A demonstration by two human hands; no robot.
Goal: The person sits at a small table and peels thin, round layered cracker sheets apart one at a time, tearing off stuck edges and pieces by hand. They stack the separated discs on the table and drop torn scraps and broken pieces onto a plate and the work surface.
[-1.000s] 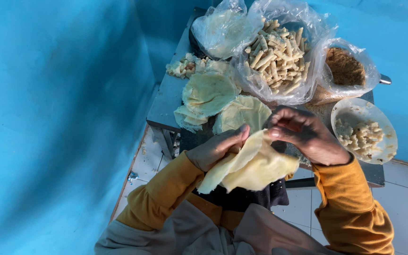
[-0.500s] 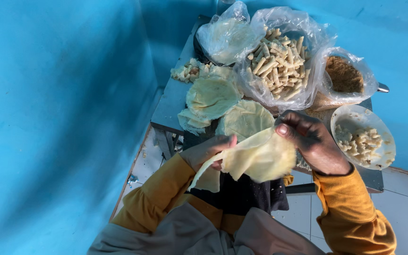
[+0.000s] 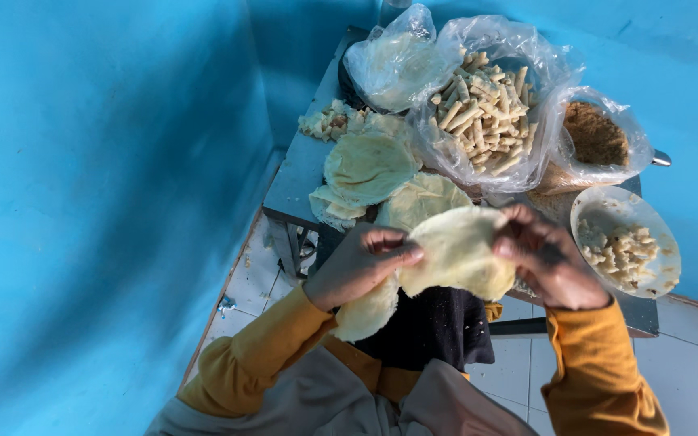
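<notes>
Both my hands hold one thin, pale round wrapper sheet (image 3: 456, 252) up in the air above my lap, in front of the grey table (image 3: 296, 173): my left hand (image 3: 357, 266) pinches its left edge between thumb and fingers, and my right hand (image 3: 544, 260) grips its right edge, while a second pale sheet (image 3: 365, 311) hangs down under my left palm. On the table beyond lie a stack of flat wrappers (image 3: 369, 165), a clear bag of rolled sticks (image 3: 485, 113), a bag of brown filling (image 3: 595, 133) and a white bowl (image 3: 660, 242) with pale pieces in it, just beside my right hand.
</notes>
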